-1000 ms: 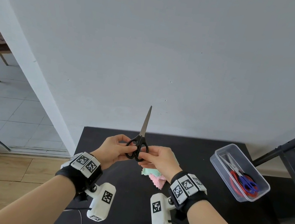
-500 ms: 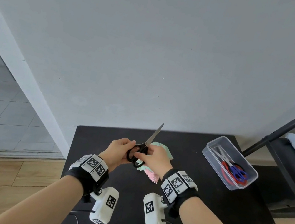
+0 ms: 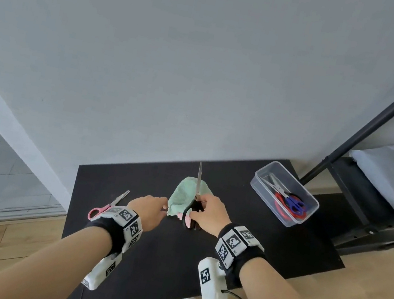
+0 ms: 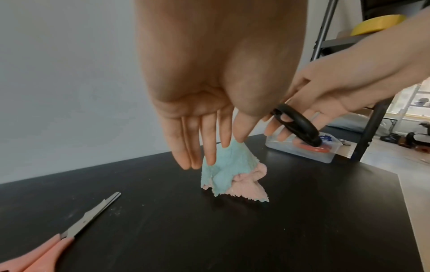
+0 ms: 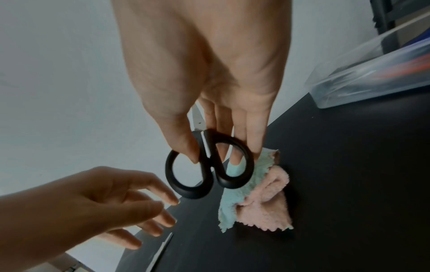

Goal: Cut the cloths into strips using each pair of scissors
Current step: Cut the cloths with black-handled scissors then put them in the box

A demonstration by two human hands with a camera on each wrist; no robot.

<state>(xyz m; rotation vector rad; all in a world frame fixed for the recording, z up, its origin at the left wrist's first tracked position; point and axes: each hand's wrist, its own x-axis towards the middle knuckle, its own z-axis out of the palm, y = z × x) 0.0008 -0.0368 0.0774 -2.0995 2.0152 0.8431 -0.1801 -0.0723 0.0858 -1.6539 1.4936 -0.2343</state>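
Black scissors (image 5: 209,165) pinched at the handles in right hand (image 3: 208,212), blades together, pointing up at frame centre. Left hand (image 4: 209,103) with fingers straight, thumb and forefinger on a raised corner of the green cloth (image 3: 183,194); whether actually pinched, cannot tell. Pink cloth (image 4: 244,187) bunched under it on the black table (image 3: 267,239). No strips visible (cutting apparently not begun). Pink scissors (image 3: 108,203) lower left; two more pairs in the clear box (image 3: 260,194) at right.

Black scissors (image 5: 209,165), mint cloth (image 4: 223,165) on pink cloth (image 4: 246,189), black table (image 3: 267,239)
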